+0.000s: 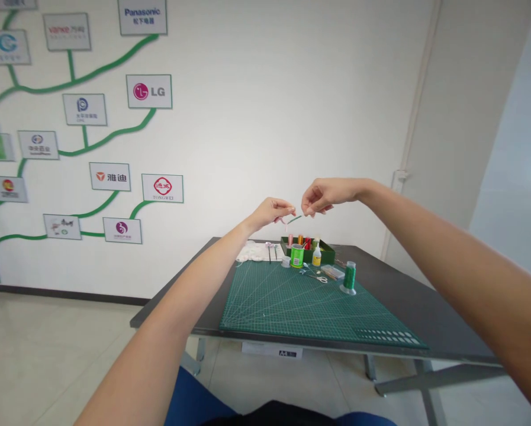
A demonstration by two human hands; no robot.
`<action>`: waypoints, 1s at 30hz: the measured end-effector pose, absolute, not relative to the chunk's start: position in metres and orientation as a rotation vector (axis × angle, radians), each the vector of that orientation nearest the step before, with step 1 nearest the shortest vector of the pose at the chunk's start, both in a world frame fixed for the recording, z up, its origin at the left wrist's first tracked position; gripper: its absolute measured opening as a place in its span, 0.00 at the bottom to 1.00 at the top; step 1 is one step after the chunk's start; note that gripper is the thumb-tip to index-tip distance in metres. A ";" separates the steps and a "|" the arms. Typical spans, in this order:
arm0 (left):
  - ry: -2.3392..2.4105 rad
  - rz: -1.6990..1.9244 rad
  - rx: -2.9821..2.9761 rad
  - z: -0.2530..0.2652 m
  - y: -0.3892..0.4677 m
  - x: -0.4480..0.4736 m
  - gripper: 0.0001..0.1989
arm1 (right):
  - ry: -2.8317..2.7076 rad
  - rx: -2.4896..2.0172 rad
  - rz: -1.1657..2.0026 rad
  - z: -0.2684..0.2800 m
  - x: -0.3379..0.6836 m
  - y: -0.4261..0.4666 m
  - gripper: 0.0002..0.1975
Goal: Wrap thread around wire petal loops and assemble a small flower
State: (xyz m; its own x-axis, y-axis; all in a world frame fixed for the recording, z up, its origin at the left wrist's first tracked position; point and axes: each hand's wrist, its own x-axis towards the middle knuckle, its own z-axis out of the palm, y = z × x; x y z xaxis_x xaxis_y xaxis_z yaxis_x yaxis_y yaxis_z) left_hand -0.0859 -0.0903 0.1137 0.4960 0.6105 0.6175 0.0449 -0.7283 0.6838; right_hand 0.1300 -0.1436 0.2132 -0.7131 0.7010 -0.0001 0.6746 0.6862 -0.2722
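Both my hands are raised over the far part of the table, close together with fingertips pinched. Between them runs a short, thin green strand [295,219]. My left hand [269,213] closes at its left end, where a small pale pink bit [286,227] hangs below the fingers. My right hand [325,195] grips the right end, thumb and forefinger pressed together. Exactly what the strand is made of is too small to tell. Below stands a spool of green thread [349,278] on the green cutting mat [283,305].
At the mat's back stand a green can [297,257], a glue bottle [317,255], white-handled scissors [321,279], a clear case [333,272] and a dark green box [330,255] with thread spools. White material [250,251] lies back left on the dark table [171,302].
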 end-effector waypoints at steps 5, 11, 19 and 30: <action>0.639 1.198 2.169 0.110 -0.096 -0.080 0.16 | -2.900 -1.356 0.233 0.209 0.121 -0.137 0.09; 0.670 1.231 2.129 0.113 -0.093 -0.058 0.10 | -2.766 -1.682 -0.321 0.211 0.117 -0.140 0.02; 0.621 1.462 1.985 0.125 -0.096 -0.025 0.10 | -2.337 -1.738 -1.067 0.213 0.118 -0.148 0.11; 0.588 1.541 1.829 0.125 -0.099 0.006 0.11 | -2.118 -1.473 -0.779 0.203 0.155 -0.132 0.12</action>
